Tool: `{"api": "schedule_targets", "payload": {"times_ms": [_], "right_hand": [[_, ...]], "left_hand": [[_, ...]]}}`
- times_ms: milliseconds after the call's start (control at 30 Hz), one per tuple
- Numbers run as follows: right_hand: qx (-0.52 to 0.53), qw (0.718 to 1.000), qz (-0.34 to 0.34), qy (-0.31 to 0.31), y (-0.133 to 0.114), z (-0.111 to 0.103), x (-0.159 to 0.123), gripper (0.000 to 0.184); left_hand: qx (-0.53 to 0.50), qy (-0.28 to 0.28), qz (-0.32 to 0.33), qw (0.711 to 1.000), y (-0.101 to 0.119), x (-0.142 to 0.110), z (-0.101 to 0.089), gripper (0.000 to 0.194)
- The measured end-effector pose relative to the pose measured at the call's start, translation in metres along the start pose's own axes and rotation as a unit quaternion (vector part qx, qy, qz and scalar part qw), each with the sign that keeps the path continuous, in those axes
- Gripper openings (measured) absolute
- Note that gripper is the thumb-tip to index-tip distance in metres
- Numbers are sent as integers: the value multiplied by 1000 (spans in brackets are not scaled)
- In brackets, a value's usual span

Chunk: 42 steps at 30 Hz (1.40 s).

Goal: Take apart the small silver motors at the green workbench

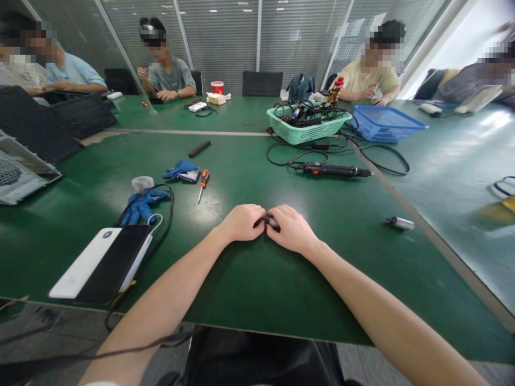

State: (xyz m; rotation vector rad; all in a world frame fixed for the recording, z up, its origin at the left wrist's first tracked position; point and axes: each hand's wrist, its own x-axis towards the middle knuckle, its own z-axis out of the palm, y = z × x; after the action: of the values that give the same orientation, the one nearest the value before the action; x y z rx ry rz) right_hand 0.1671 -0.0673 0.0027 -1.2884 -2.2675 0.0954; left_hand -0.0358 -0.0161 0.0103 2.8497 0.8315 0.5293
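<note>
Because the small dark part (270, 222) is so little and sits pinched between both hands, a slip of the fingers is the plainest risk: it could drop onto the green table (249, 289) and be hard to spot against the dark, smooth surface. The left hand (241, 222) and the right hand (292, 229) are curled nearly shut, knuckles almost meeting, and together they have hold of that part above the table's near edge, though they hide how firmly and its exact kind cannot be told. To the right lies a smooth metal cylinder (400, 223), whose round shape could let a stray nudge set it rolling. Ahead, an orange-handled screwdriver (204, 185) points its bare steel shaft toward the person, just beside a crumpled blue glove (181, 169). A second blue glove (140, 206) lies near a flat white-and-black case (100, 265), and the looped black cable (171, 214) beside it could snag a forearm. Farther off, an electric screwdriver (333, 170) trails cord toward a mint-green plastic basket (308, 128), where loose wires could tangle.
</note>
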Motion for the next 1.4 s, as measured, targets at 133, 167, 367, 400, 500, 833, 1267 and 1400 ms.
{"api": "schedule_targets", "payload": {"times_ms": [133,167,367,400,500,833,1267,1400], "right_hand": [[-4,1000,6,6,0,1,0,11],[-5,1000,8,9,0,1,0,11],[-1,1000,9,11,1,2,0,11],[1,1000,8,10,1,2,0,11],[5,1000,7,11,1,2,0,11],[9,1000,2,13,4,3,0,12],[8,1000,6,11,1,2,-1,13],[14,1000,7,11,2,1,-1,13]], "left_hand": [[-7,10,-11,1000,-1,0,2,12],[-11,16,-17,1000,-1,0,2,13],[-65,64,-59,994,-4,1,1,11],[-73,68,-63,993,-4,1,1,11],[-83,72,-69,992,-5,1,0,12],[-74,59,-84,992,-3,2,1,15],[12,53,-112,992,-4,2,6,30],[11,54,-97,994,-4,1,6,21]]}}
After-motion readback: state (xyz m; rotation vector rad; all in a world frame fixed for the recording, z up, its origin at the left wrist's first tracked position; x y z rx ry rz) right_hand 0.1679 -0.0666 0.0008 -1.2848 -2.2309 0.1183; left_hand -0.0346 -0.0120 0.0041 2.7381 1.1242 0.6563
